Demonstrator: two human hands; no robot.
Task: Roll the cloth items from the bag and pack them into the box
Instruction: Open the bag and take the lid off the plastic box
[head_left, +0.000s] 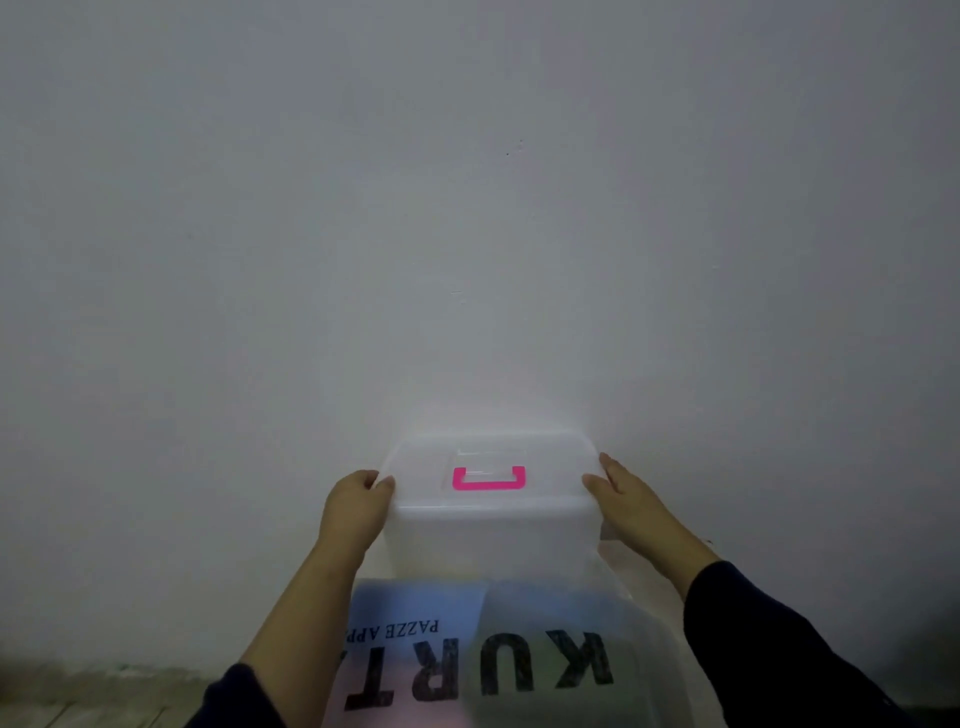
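Printed bag (483, 660) lies closest to me.
Behind it, my left hand (356, 512) and right hand (631, 506) grip the sides of the clear box (493, 525).

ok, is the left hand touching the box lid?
Touching. The head view shows the left hand with thumb and fingertips pinching the left edge of the box lid; no gap shows between them.
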